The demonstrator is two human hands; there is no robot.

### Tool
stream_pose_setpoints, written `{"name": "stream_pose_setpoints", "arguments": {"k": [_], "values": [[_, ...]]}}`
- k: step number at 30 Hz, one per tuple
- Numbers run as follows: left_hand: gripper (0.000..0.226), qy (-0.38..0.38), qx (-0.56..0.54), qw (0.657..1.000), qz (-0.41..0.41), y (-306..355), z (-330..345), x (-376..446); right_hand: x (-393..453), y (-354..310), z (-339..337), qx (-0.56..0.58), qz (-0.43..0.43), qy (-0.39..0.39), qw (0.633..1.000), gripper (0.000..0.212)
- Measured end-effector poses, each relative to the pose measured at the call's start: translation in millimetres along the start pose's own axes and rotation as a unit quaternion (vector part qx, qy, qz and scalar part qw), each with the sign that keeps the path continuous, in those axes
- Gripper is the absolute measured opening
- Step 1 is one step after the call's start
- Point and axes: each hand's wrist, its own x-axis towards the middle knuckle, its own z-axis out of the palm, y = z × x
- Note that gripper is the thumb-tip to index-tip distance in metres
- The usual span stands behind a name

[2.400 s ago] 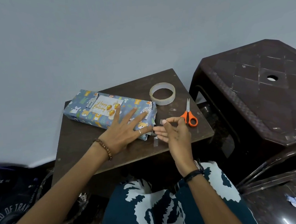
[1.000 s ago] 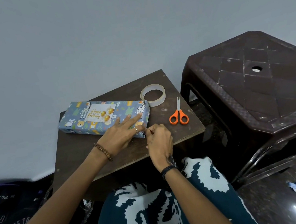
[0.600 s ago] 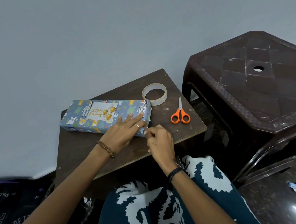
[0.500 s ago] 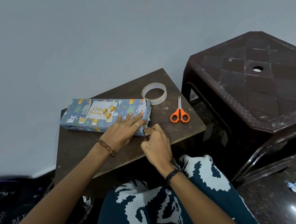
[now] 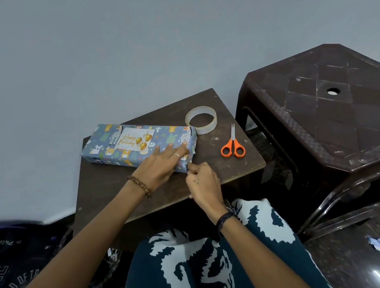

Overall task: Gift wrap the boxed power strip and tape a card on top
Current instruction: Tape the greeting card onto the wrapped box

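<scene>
Small dark table (image 5: 110,193) against a grey wall; wrapped box (image 5: 106,149) on it, card (image 5: 135,140) already on top, contents hidden; left hand (image 5: 160,163) flat, fingers straight, pinning the box; right hand (image 5: 203,182) curled, pinching something small at the near corner, likely tape, too small to tell; risk: tape creasing or sticking crooked, paper tearing if pulled; roll (image 5: 201,120) and scissors (image 5: 232,145) just beside.

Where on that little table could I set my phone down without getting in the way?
The near left corner of the small table is bare, left of the left hand and in front of the wrapped box. A smaller bare strip lies in front of the scissors. It is crowded where the right hand works the box's end, and by the tape roll.
</scene>
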Motion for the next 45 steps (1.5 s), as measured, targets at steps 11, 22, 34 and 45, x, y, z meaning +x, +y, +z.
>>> {"name": "stream_pose_setpoints", "arguments": {"k": [11, 22, 34, 45], "values": [[0.058, 0.038, -0.074, 0.994, -0.072, 11, 1, 4, 5, -1, -16, -0.051, -0.051, 0.06, 0.996, 0.043], [0.057, 0.144, -0.271, 0.949, -0.077, 3, 20, 14, 41, 4, -10, -0.117, -0.141, 0.089, 0.979, 0.038], [0.049, 0.272, -0.243, 0.885, -0.289, -80, 95, -55, 59, 4, 2, -0.202, -0.21, 0.15, 0.945, 0.048], [0.038, 0.363, -0.303, 0.865, -0.17, -57, 57, -14, 119, -11, -24, -0.235, -0.198, 0.285, 0.908, 0.026]]}}
